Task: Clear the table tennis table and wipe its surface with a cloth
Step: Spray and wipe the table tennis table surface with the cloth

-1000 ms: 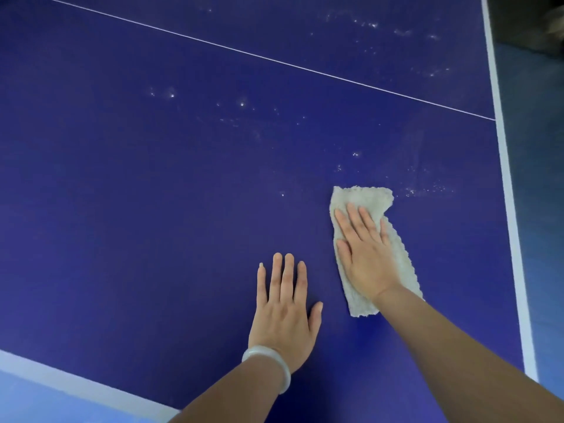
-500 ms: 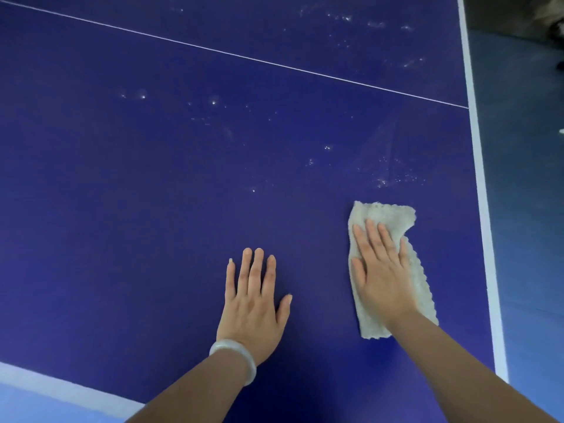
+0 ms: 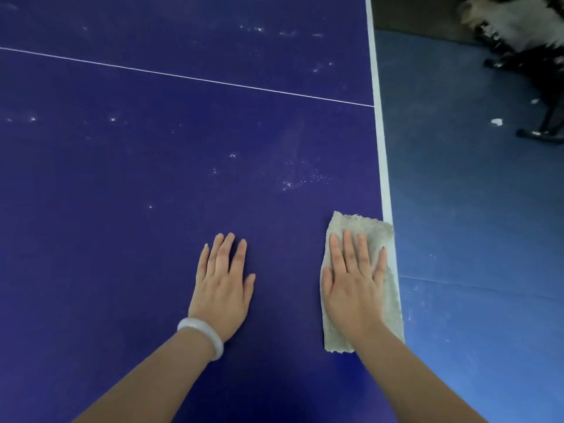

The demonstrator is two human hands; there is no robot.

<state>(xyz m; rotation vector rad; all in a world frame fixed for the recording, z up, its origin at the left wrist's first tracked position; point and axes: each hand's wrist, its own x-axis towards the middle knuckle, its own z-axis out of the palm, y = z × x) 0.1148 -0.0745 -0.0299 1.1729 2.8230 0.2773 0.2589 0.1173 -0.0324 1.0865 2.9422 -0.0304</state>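
Note:
The dark blue table tennis table (image 3: 137, 184) fills most of the view, with a thin white centre line and a white stripe along its right edge. A beige cloth (image 3: 360, 227) lies flat at that right edge, overlapping the stripe. My right hand (image 3: 355, 279) presses on the cloth with straight fingers. My left hand (image 3: 222, 285), with a pale bangle at the wrist, rests flat on the bare surface to the left of the cloth. White specks and smears (image 3: 299, 180) dot the surface beyond the cloth.
Past the table's right edge lies a blue floor (image 3: 476, 239). Dark chair or stand legs (image 3: 540, 129) and a pale furry shape (image 3: 512, 19) are at the top right. A small white scrap (image 3: 496, 121) lies on the floor.
My right hand has slid the cloth rightward to the table's right edge. My left hand stays flat on the surface. The view has shifted to the right.

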